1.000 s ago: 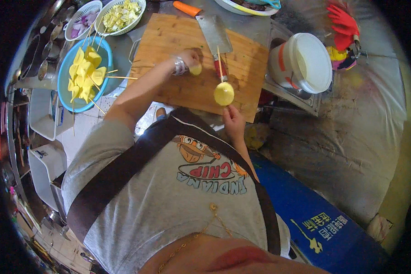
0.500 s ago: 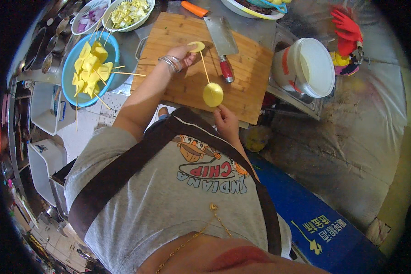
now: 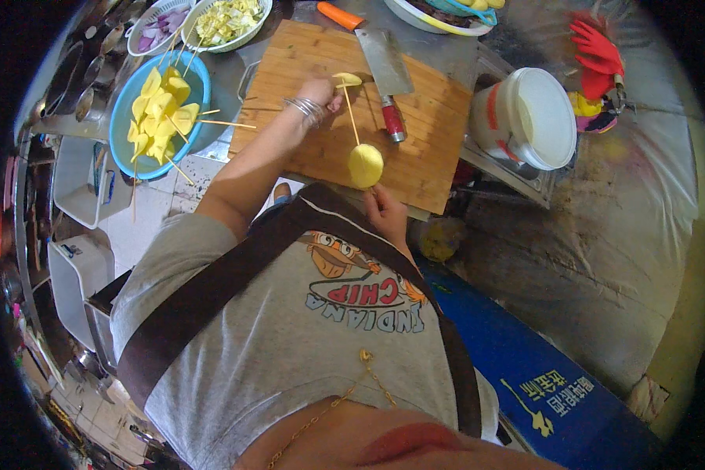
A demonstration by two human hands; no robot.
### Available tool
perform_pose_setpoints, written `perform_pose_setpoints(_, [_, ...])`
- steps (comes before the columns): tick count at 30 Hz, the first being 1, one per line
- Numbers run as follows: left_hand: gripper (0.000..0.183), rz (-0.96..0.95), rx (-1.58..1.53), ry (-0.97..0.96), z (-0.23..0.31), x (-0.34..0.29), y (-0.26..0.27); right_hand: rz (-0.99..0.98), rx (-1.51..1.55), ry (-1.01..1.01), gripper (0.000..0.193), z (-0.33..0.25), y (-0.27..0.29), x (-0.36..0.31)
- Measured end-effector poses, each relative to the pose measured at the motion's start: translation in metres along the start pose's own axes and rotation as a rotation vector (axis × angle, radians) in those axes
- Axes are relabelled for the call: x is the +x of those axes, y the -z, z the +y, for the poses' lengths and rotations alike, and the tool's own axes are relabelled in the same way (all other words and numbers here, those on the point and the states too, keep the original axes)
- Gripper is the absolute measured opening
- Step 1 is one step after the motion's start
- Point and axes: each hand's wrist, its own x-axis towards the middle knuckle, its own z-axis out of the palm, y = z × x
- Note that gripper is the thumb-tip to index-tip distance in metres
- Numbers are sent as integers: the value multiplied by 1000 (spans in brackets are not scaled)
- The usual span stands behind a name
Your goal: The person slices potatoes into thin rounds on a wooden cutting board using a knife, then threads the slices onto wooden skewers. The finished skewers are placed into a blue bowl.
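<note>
A thin wooden skewer (image 3: 353, 117) slants over the cutting board. One yellow slice, which looks like potato (image 3: 366, 166), is threaded near its lower end, and a second slice (image 3: 348, 79), tilted nearly edge-on, sits at its upper end. My right hand (image 3: 386, 211) pinches the skewer just below the lower slice; its fingers are closed. At the upper end, my left hand (image 3: 318, 92), with bracelets at the wrist, is closed at the edge of the second slice. Its fingertips are partly hidden. A cleaver (image 3: 386, 66) with a red handle lies right of the skewer on the board.
The wooden cutting board (image 3: 290, 59) lies on a metal counter. At left, a blue basin (image 3: 117, 141) holds several skewered yellow slices, their sticks jutting out. Behind are baskets of chopped cabbage (image 3: 225, 22) and purple onion (image 3: 160, 31). A white bucket (image 3: 489, 117) stands right; an orange-handled tool (image 3: 339, 15) lies behind.
My left hand has turned over and curled more beside the upper slice, which now tilts nearly edge-on. My right hand keeps its pinch on the skewer. The whole view has shifted slightly.
</note>
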Motion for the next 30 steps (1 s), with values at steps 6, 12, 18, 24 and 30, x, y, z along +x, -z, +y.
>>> perform_pose_setpoints(6, [25, 110, 602, -576, -16, 6, 7, -75, 110, -131, 24, 0, 0, 1])
perform_pose_setpoints(12, [27, 64, 536, -588, -11, -16, 12, -14, 6, -92, 22, 9, 0, 4])
perform_pose_setpoints(18, [26, 32, 272, -401, -8, -32, 21, -116, 407, -214, 16, 11, -3, 14])
perform_pose_setpoints(24, [31, 140, 409, -245, -8, -85, 23, -291, 591, -285, 16, 6, -10, 38])
perform_pose_setpoints(30, [41, 240, 667, -650, 31, -178, 88, -237, 107, -13, 19, 23, 1, 92])
